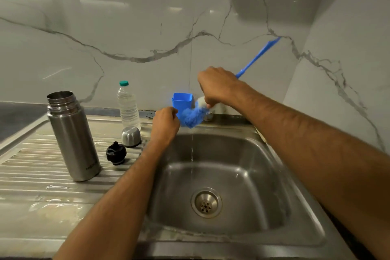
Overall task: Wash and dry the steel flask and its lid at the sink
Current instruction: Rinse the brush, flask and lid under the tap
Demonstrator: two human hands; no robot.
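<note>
Prep step: right hand (217, 86) grips long blue bottle brush (193, 116), left hand (165, 123) pinches its bristles under thin water, tall steel flask (72, 136) at 9 o'clock waits; next, brush into flask w/ care.

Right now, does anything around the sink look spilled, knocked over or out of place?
Nothing is knocked over. The flask stands upright and open on the drainboard, with its steel cap and black stopper beside it. Water pools on the drainboard's near part, and a thin stream falls into the sink below the brush in the hands.
</note>
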